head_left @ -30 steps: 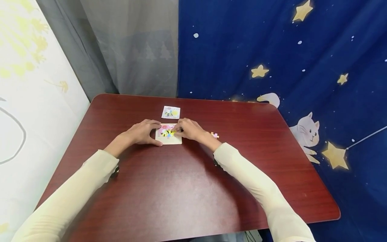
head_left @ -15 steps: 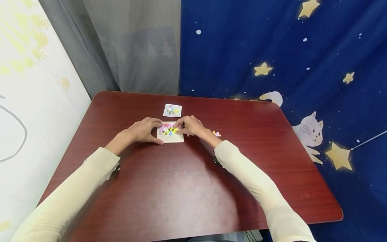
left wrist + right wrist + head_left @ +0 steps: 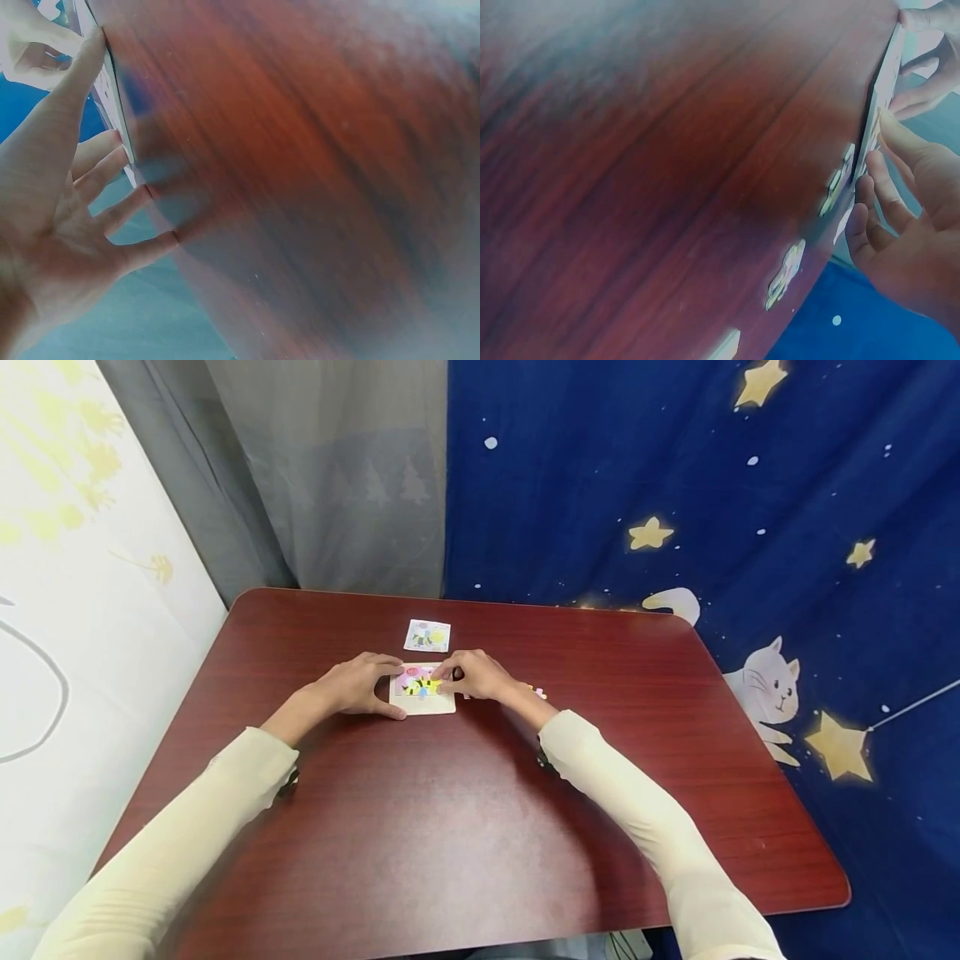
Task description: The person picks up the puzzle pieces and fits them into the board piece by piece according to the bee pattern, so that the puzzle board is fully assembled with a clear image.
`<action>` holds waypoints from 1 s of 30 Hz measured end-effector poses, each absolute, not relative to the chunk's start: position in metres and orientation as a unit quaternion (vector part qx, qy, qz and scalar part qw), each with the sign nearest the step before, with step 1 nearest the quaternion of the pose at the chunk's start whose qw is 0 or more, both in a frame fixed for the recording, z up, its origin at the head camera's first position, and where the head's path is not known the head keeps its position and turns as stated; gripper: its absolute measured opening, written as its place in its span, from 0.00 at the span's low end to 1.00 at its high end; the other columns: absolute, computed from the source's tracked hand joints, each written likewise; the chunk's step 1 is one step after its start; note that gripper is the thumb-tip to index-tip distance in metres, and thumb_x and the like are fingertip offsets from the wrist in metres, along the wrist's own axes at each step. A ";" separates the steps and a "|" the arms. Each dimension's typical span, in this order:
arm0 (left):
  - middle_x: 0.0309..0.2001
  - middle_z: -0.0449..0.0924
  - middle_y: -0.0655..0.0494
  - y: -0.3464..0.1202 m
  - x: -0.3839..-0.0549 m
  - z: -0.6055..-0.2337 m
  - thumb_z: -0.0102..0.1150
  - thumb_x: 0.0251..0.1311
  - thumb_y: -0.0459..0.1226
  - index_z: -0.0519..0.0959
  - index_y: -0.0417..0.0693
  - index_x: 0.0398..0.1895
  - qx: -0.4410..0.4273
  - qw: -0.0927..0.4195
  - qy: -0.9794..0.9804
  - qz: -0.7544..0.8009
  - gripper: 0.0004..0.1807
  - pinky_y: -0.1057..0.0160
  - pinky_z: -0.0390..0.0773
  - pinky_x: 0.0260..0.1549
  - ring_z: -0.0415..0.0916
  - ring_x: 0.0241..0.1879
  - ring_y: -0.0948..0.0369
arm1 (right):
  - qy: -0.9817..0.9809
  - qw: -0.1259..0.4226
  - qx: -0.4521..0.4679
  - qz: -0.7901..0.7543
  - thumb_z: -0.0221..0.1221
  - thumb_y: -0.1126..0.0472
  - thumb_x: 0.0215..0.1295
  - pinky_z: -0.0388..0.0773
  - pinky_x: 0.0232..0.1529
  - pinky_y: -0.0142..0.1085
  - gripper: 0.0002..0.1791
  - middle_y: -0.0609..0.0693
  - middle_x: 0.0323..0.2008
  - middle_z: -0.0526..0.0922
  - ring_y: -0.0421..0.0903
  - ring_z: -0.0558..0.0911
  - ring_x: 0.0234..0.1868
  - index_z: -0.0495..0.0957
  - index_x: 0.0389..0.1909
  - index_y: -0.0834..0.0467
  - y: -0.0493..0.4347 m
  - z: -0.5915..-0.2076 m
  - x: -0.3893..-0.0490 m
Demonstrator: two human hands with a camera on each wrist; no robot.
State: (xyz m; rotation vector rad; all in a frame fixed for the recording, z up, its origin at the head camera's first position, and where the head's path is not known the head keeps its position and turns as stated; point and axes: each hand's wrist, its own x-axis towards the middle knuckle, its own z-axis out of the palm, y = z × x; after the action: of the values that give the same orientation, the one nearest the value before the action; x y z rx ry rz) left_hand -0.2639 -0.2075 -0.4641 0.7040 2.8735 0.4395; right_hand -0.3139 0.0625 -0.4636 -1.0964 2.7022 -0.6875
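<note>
A small pale puzzle board lies on the table, its inset showing a pink picture with a yellow-and-black bee. My left hand holds the board at its left side, thumb on the near edge and fingers spread along the far left. In the left wrist view that hand's outer fingertips rest on the tabletop. Over the right part of the picture, my right hand pinches at a yellow puzzle piece with thumb and index finger. The right fingers mostly cover that piece.
Behind the board lies a printed picture card with a similar bee. Loose puzzle pieces lie on the table to the right of the board, partly behind my right wrist. A blue curtain hangs beyond the table.
Both hands stay at the board. The right thumb and index finger have shifted slightly at the right part of the picture. The head view has tilted a little.
</note>
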 end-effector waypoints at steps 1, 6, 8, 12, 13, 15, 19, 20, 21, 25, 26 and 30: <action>0.75 0.67 0.47 -0.207 -0.264 -0.464 0.75 0.48 0.66 0.72 0.45 0.74 0.234 0.075 0.958 0.147 0.55 0.34 0.69 0.63 0.61 0.74 0.45 | 0.899 0.074 -0.367 -0.228 0.71 0.53 0.68 0.77 0.36 0.31 0.12 0.44 0.40 0.84 0.39 0.80 0.35 0.90 0.50 0.49 0.065 -0.463 -0.314; 0.76 0.66 0.48 -0.207 -0.263 -0.466 0.75 0.48 0.66 0.72 0.46 0.75 0.231 0.078 0.959 0.147 0.55 0.34 0.69 0.64 0.60 0.75 0.46 | 0.903 0.073 -0.369 -0.209 0.72 0.53 0.66 0.77 0.43 0.33 0.15 0.48 0.42 0.85 0.42 0.81 0.40 0.89 0.52 0.50 0.079 -0.457 -0.316; 0.76 0.66 0.48 -0.208 -0.263 -0.466 0.76 0.48 0.66 0.71 0.46 0.75 0.231 0.076 0.958 0.149 0.55 0.35 0.68 0.65 0.60 0.75 0.46 | 0.907 0.068 -0.364 -0.201 0.73 0.53 0.65 0.77 0.46 0.35 0.16 0.49 0.43 0.85 0.45 0.81 0.43 0.89 0.53 0.51 0.086 -0.453 -0.316; 0.76 0.66 0.48 -0.209 -0.262 -0.465 0.76 0.48 0.65 0.71 0.46 0.75 0.235 0.069 0.957 0.154 0.55 0.35 0.68 0.65 0.60 0.74 0.46 | 0.911 0.069 -0.357 -0.196 0.73 0.54 0.65 0.78 0.50 0.37 0.17 0.50 0.44 0.85 0.47 0.82 0.46 0.89 0.53 0.52 0.099 -0.447 -0.316; 0.76 0.67 0.48 -0.209 -0.262 -0.466 0.76 0.48 0.65 0.71 0.45 0.75 0.236 0.068 0.957 0.154 0.55 0.36 0.68 0.65 0.60 0.74 0.46 | 0.911 0.071 -0.357 -0.194 0.73 0.54 0.64 0.78 0.50 0.37 0.17 0.50 0.44 0.85 0.47 0.82 0.46 0.89 0.52 0.52 0.102 -0.446 -0.316; 0.76 0.67 0.48 -0.210 -0.261 -0.466 0.76 0.48 0.65 0.71 0.45 0.75 0.237 0.069 0.957 0.154 0.55 0.36 0.68 0.65 0.60 0.74 0.46 | 0.912 0.077 -0.357 -0.189 0.74 0.53 0.64 0.78 0.51 0.38 0.17 0.49 0.44 0.86 0.47 0.82 0.47 0.89 0.52 0.52 0.107 -0.445 -0.315; 0.75 0.67 0.47 -0.211 -0.261 -0.468 0.76 0.48 0.65 0.72 0.45 0.75 0.238 0.067 0.956 0.155 0.55 0.36 0.69 0.65 0.61 0.74 0.45 | 0.913 0.093 -0.355 -0.178 0.74 0.52 0.63 0.78 0.50 0.38 0.18 0.48 0.45 0.87 0.46 0.83 0.47 0.89 0.52 0.50 0.113 -0.446 -0.315; 0.75 0.67 0.47 -0.211 -0.261 -0.468 0.76 0.48 0.65 0.72 0.45 0.75 0.238 0.067 0.956 0.155 0.55 0.36 0.69 0.65 0.61 0.74 0.45 | 0.914 0.097 -0.353 -0.177 0.75 0.51 0.62 0.78 0.50 0.38 0.18 0.48 0.45 0.87 0.46 0.83 0.47 0.89 0.52 0.50 0.114 -0.447 -0.315; 0.75 0.67 0.47 -0.211 -0.261 -0.469 0.76 0.48 0.65 0.72 0.45 0.75 0.238 0.066 0.956 0.156 0.55 0.36 0.69 0.65 0.61 0.74 0.45 | 0.915 0.101 -0.351 -0.174 0.75 0.51 0.61 0.78 0.50 0.38 0.18 0.48 0.45 0.87 0.46 0.82 0.47 0.89 0.52 0.50 0.115 -0.448 -0.315; 0.76 0.67 0.48 -0.211 -0.262 -0.469 0.76 0.48 0.66 0.71 0.45 0.75 0.235 0.068 0.957 0.155 0.55 0.36 0.69 0.64 0.61 0.74 0.45 | 0.920 0.106 -0.342 -0.158 0.76 0.49 0.60 0.77 0.49 0.38 0.19 0.48 0.45 0.87 0.45 0.81 0.46 0.89 0.51 0.49 0.115 -0.450 -0.314; 0.76 0.66 0.48 -0.211 -0.262 -0.469 0.75 0.48 0.66 0.71 0.45 0.75 0.235 0.068 0.957 0.155 0.55 0.36 0.69 0.65 0.61 0.74 0.45 | 0.921 0.107 -0.340 -0.156 0.76 0.50 0.60 0.77 0.49 0.37 0.19 0.48 0.44 0.86 0.45 0.81 0.46 0.89 0.51 0.49 0.115 -0.450 -0.314; 0.76 0.66 0.48 -0.210 -0.263 -0.467 0.75 0.48 0.66 0.71 0.45 0.75 0.234 0.070 0.957 0.155 0.55 0.36 0.69 0.65 0.60 0.74 0.46 | 0.923 0.110 -0.336 -0.151 0.75 0.50 0.61 0.76 0.47 0.37 0.17 0.46 0.42 0.86 0.44 0.81 0.44 0.90 0.50 0.48 0.115 -0.451 -0.314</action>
State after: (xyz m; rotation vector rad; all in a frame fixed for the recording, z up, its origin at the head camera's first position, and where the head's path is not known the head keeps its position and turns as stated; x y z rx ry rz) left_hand -0.2631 -0.2100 -0.4671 0.7048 2.8801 0.4670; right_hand -0.3140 0.1148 -0.4511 -0.9860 2.7125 -0.4448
